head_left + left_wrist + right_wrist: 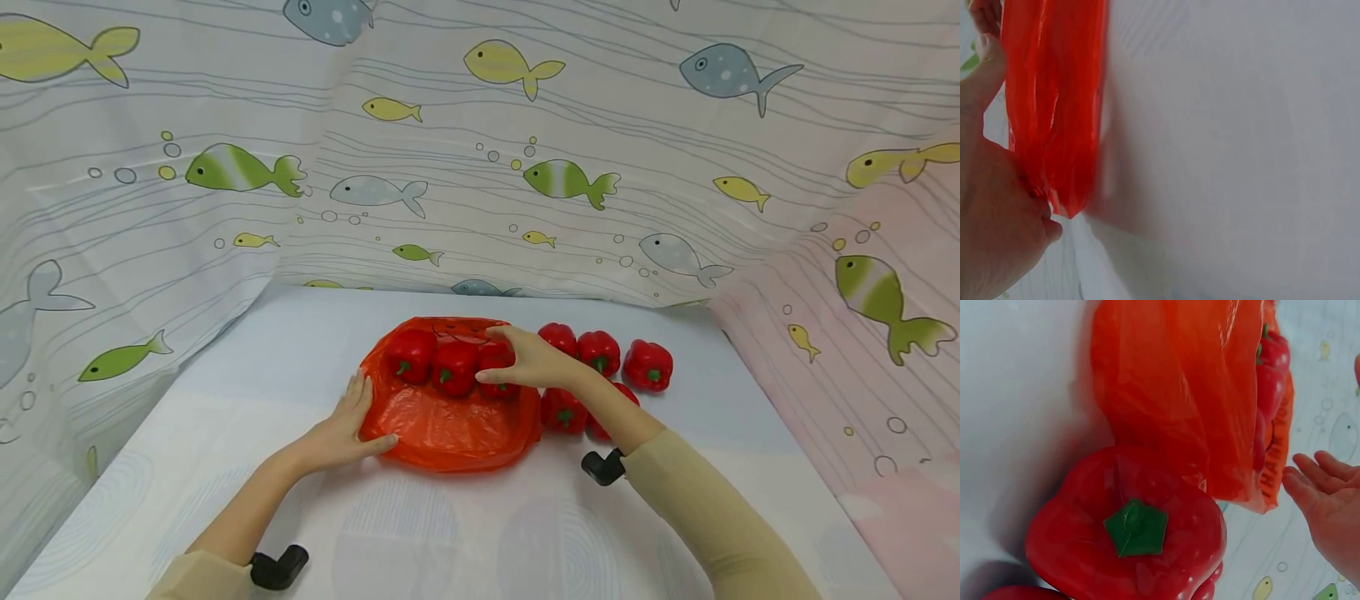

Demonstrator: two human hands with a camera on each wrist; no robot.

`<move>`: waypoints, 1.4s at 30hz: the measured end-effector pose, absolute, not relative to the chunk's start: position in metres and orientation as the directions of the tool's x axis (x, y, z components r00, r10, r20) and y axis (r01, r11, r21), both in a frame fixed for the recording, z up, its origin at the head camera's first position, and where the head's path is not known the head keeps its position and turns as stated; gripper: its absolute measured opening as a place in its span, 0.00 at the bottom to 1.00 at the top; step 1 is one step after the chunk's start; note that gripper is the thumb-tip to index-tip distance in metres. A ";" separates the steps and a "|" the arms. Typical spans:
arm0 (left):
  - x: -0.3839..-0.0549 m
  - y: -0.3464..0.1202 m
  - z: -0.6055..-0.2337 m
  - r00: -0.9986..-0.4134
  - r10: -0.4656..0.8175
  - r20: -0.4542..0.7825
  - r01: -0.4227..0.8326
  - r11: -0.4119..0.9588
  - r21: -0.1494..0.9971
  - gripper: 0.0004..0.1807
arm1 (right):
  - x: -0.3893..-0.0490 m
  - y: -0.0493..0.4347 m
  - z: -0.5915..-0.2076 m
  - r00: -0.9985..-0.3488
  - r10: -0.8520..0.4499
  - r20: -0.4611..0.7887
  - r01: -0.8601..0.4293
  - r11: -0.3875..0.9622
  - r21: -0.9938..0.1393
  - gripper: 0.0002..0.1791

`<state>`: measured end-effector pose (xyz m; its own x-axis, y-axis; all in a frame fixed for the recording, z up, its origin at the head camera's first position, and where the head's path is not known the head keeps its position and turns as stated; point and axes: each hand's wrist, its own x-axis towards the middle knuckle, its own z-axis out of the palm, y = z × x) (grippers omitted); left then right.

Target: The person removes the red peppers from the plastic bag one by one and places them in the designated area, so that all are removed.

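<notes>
An orange-red plastic bag (450, 433) lies with its mouth spread wide on the table. Three red bell peppers sit in a row inside: a left one (408, 350), a middle one (455, 360) and a right one (495, 357). My left hand (341, 433) rests against the bag's left side, fingers spread and thumb along its near edge. Over the right pepper, my right hand (536, 358) hovers with thumb and fingers apart on either side of it. In the right wrist view those fingers (1316, 472) are splayed near the rim printed THANK YOU.
Several more red bell peppers, including a near one (564, 412) close against the bag and a far right one (648, 365), lie to the bag's right. The right forearm passes over some of them. A fish-print curtain (450, 233) stands behind and at both sides.
</notes>
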<state>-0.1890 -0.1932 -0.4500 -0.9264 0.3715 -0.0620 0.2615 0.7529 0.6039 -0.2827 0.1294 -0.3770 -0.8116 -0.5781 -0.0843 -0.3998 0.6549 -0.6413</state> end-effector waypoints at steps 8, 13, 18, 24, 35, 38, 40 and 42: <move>-0.188 -0.193 -0.451 -0.927 0.369 -0.067 0.259 0.759 0.598 0.59 | -0.298 0.129 -0.384 -0.820 -0.558 -0.125 -0.375 0.689 -0.620 0.49; -0.190 -0.193 -0.452 -0.925 0.375 -0.062 0.267 0.756 0.597 0.60 | -0.306 0.128 -0.390 -0.832 -0.538 -0.138 -0.371 0.723 -0.583 0.49; -0.190 -0.193 -0.452 -0.927 0.371 -0.060 0.265 0.757 0.598 0.60 | -0.311 0.125 -0.396 -0.836 -0.531 -0.138 -0.390 0.752 -0.531 0.48; -0.191 -0.193 -0.451 -0.926 0.371 -0.064 0.261 0.754 0.603 0.60 | -0.312 0.121 -0.411 -0.851 -0.508 -0.131 -0.398 0.788 -0.470 0.43; -0.191 -0.192 -0.450 -0.923 0.379 -0.062 0.267 0.750 0.606 0.60 | -0.305 0.113 -0.424 -0.872 -0.483 -0.083 -0.374 0.764 -0.526 0.40; -0.190 -0.192 -0.451 -0.924 0.376 -0.067 0.263 0.755 0.601 0.60 | -0.303 0.113 -0.423 -0.866 -0.495 -0.064 -0.401 0.766 -0.502 0.44; -0.190 -0.192 -0.452 -0.925 0.374 -0.069 0.261 0.757 0.599 0.60 | -0.300 0.113 -0.422 -0.862 -0.504 -0.055 -0.418 0.768 -0.485 0.45; -0.190 -0.192 -0.453 -0.927 0.369 -0.071 0.256 0.760 0.597 0.60 | -0.297 0.113 -0.419 -0.861 -0.506 -0.048 -0.427 0.772 -0.471 0.46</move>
